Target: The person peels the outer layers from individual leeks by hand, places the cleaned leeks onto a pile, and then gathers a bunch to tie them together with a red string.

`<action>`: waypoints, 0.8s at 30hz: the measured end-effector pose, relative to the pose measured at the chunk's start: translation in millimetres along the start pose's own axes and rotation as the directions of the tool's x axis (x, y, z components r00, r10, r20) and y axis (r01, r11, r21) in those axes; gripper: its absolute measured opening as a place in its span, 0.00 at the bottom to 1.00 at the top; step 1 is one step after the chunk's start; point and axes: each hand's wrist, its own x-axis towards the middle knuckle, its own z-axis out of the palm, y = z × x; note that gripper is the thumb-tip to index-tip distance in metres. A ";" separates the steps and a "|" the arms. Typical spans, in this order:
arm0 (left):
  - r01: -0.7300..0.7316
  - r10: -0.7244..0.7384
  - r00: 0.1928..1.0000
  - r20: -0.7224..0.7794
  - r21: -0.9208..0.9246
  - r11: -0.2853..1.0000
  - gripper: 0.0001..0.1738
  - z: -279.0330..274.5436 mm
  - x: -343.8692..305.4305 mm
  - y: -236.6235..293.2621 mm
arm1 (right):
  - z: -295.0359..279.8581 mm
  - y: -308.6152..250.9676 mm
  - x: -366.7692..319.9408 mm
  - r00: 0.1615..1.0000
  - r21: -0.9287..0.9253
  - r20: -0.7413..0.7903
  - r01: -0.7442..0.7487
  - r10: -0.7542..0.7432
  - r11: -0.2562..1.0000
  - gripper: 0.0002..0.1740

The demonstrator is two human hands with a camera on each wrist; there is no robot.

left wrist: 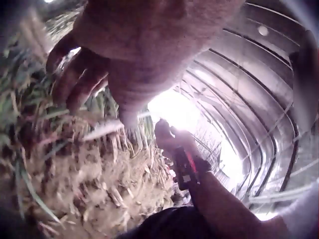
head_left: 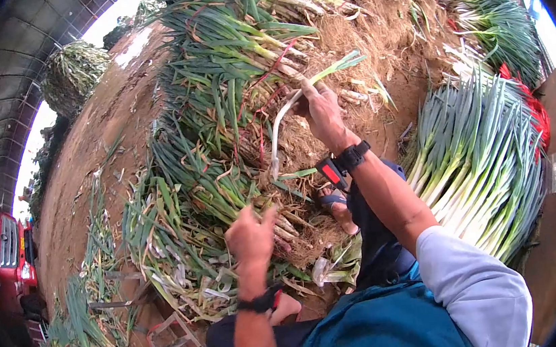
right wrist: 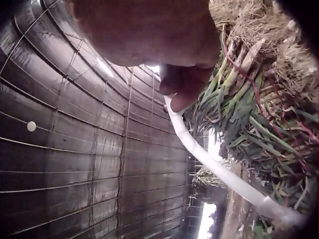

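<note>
In the head view my right hand (head_left: 326, 115) pinches a single long green onion (head_left: 277, 136) between thumb and fingers. Its white end hangs down to the left, and the pale green end sticks out past the hand to the upper right. The right wrist view shows the white stalk (right wrist: 219, 172) running down from the fingertips. Lower and to the left, my left hand (head_left: 249, 239) is over the heap of untrimmed green onions (head_left: 215, 187), slightly blurred. In the left wrist view the left hand's fingers (left wrist: 82, 79) hang loosely, apart, with nothing between them.
At right lies a big stack of cleaned green onions (head_left: 473, 160). Tied bundles with dry roots (head_left: 372, 35) fill the top middle. Loose leaves (head_left: 170, 246) litter the ground around a metal frame (head_left: 172, 330) at lower left. A red truck (head_left: 5, 249) stands far left.
</note>
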 end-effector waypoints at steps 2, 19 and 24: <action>0.073 -0.075 0.997 -0.025 -0.066 0.995 0.23 40.8 21.8 25.9 | -6.0 6.2 -6.5 0.998 -0.007 0.017 -0.053 0.053 0.999 0.13; 0.425 0.251 0.905 0.344 -0.769 -0.477 0.25 123.9 50.6 35.1 | -8.9 -10.0 6.1 0.996 0.057 0.066 -0.070 0.066 0.996 0.14; 0.438 0.193 0.898 0.394 -0.774 -0.457 0.13 110.7 50.5 43.3 | -14.6 -12.1 12.0 0.994 -0.005 0.064 -0.086 0.087 0.996 0.14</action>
